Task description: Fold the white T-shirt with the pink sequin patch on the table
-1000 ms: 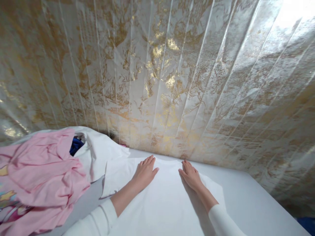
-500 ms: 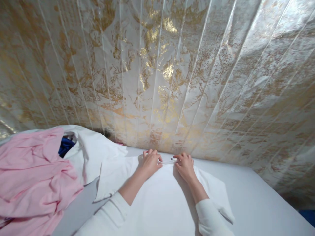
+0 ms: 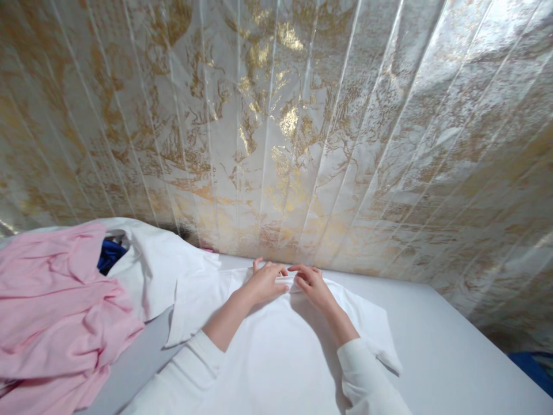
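A white T-shirt (image 3: 276, 351) lies spread on the white table, its neckline at the far side and a short sleeve out to each side. My left hand (image 3: 266, 282) is closed on the left part of the collar, thumb below and fingers above. Close beside it, my right hand (image 3: 311, 285) pinches the collar's right part between thumb and fingers. A short strip of collar shows between the two hands. My forearms, in white sleeves, lie over the shirt and cover parts of it.
On the left, a pink garment (image 3: 56, 311) lies crumpled beside a bunched white garment (image 3: 159, 271), with dark blue cloth (image 3: 111, 255) showing between them. A gold-patterned, silvery sheet (image 3: 242, 127) rises behind the table (image 3: 436, 334). Something blue (image 3: 533, 372) is beyond the table's right edge.
My hands have come closer together along the collar, the right one moving left. The strip of collar between them is shorter. The whole view has shifted slightly.
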Demonstrator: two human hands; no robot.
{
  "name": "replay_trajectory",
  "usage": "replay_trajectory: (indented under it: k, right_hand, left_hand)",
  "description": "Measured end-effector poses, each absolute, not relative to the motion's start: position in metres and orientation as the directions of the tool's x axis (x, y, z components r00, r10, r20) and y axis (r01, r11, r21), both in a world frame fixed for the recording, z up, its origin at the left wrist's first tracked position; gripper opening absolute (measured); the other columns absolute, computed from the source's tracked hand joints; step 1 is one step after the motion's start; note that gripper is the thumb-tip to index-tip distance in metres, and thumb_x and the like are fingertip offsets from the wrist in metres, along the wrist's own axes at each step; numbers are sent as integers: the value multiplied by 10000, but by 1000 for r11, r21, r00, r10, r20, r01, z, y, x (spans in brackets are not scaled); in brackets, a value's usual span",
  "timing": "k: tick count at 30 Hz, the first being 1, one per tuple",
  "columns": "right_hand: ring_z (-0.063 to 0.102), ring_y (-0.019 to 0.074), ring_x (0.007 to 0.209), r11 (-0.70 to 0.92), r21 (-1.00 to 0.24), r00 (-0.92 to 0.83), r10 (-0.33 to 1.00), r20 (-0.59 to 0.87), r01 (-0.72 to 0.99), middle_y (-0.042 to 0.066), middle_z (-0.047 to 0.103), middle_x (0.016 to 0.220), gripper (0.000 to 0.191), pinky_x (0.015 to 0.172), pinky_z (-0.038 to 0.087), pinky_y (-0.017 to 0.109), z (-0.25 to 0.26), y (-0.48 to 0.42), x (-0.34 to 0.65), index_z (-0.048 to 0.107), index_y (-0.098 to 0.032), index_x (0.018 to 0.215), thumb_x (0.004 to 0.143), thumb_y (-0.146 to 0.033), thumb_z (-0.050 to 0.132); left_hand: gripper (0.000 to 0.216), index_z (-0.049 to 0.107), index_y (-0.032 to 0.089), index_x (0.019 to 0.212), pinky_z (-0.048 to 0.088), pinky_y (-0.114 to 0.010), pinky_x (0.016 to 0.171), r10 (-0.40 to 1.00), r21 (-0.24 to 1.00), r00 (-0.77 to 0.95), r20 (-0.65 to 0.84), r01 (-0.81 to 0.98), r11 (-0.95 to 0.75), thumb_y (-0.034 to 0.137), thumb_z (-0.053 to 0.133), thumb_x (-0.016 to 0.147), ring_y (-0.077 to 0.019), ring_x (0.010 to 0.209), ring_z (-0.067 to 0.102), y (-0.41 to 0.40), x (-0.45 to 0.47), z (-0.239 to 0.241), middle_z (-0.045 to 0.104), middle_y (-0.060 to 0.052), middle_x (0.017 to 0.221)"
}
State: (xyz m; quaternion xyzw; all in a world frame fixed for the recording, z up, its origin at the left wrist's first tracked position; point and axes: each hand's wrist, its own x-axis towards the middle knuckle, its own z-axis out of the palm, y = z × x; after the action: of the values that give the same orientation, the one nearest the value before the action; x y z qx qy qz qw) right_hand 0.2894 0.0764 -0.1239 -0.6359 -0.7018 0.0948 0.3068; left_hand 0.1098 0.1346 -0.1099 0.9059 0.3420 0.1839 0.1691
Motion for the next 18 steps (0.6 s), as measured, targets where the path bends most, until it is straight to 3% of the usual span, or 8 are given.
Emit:
replay_trajectory:
  k: [4,7,10,15,18]
  right_hand:
    - [599,159,737,155,-494,-7,958,287,856,-28,655,714,359,974,311,389,-119,76,288,640,-221,1124,862,-207,396]
    - [594,174,766,152,-439,-50,971,236,886,-8,657,684,288,997,265,408,-110,71,288,698,-214,887,902,-277,418]
    - [580,205,857,144,-383,-97,985,139,912,20,678,678,369,972,256,414,-99,63,291,676,-205,651,912,-351,460]
    - [555,230,977,107,-337,-128,991,-41,935,19,738,870,213,878,307,367,-79,49,295,710,-240,659,811,-280,566]
    - [562,238,951,79,-317,-119,987,-110,945,20,741,841,188,836,326,348,-70,43,294,712,-252,630,767,-263,584]
  left_hand:
    - [178,687,215,863,213,-525,1024,674,349,721,163,596,-723,364,727,774,-310,1085,547,134,109,-107,708,-55,888]
    - [118,690,204,748,190,-533,1025,663,282,734,144,612,-739,311,738,756,-316,1076,539,129,107,-98,708,-67,831]
    - [150,660,208,617,157,-548,1033,651,232,752,107,617,-752,262,778,692,-322,1049,540,123,104,-86,693,-56,740]
    - [273,566,209,450,120,-582,1029,656,219,754,45,633,-743,135,810,548,-340,985,551,118,100,-78,599,-32,547]
    - [253,571,224,455,131,-573,1030,671,266,737,82,633,-727,165,791,565,-337,975,550,117,99,-82,578,-29,525]
